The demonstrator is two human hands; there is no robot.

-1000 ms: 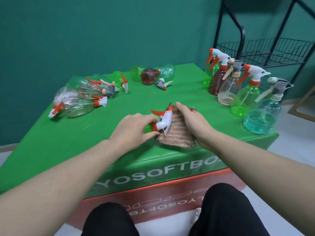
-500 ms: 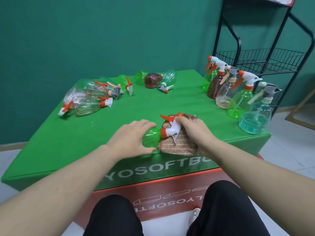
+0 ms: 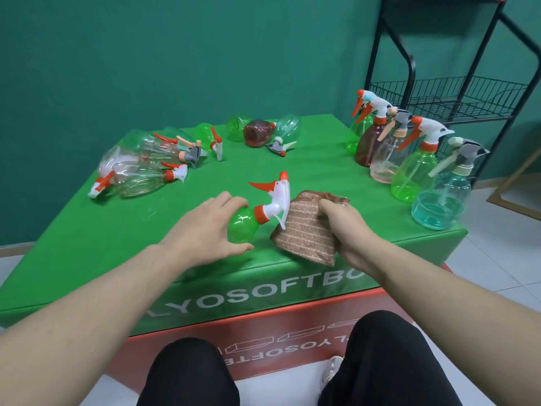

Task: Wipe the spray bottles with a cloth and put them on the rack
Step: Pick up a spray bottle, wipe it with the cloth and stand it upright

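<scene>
A green spray bottle with a white and orange trigger head lies tilted near the front edge of the green box top. My left hand curls round its body from the left. Just right of the bottle's head, my right hand grips a brown striped cloth, which touches the trigger. Several upright bottles stand in a row at the right edge. A black wire rack stands behind them.
Several bottles lie on their sides at the back left, and more at the back middle. My knees are below the box's front face. White floor tiles show at the right.
The bottle's head has lifted and swung away from the cloth. My right hand moved from the trigger head to the cloth's right side, and my left hand now wraps the body.
</scene>
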